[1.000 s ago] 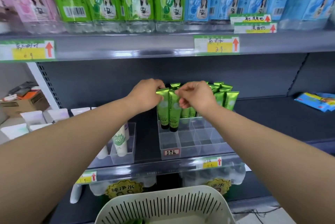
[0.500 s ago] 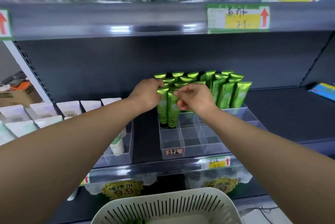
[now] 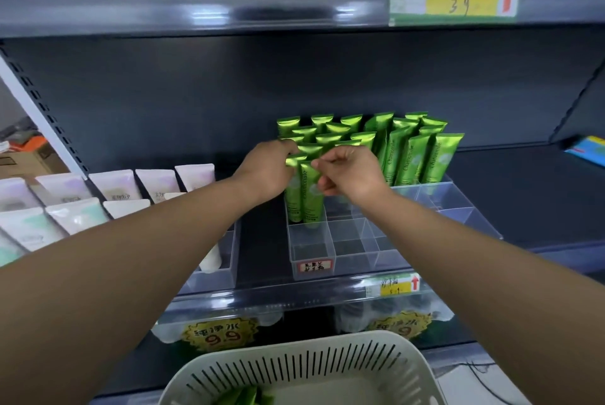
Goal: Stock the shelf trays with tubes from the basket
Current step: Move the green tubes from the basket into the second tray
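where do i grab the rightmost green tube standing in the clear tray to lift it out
Pinch the rightmost green tube by its flat crimped top, coming from above. It stands upright with its lower end in the clear tray, and neighbouring tubes crowd its left, so the top is freest.

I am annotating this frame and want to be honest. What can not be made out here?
All in the head view:
Basket: the bottom edge cuts it; its contents are mostly hidden.
Front tubes: the left hand and right hand, holding them, hide their tops.
Tray label: writing too blurred to read.
Blue packet: cut by the right edge.
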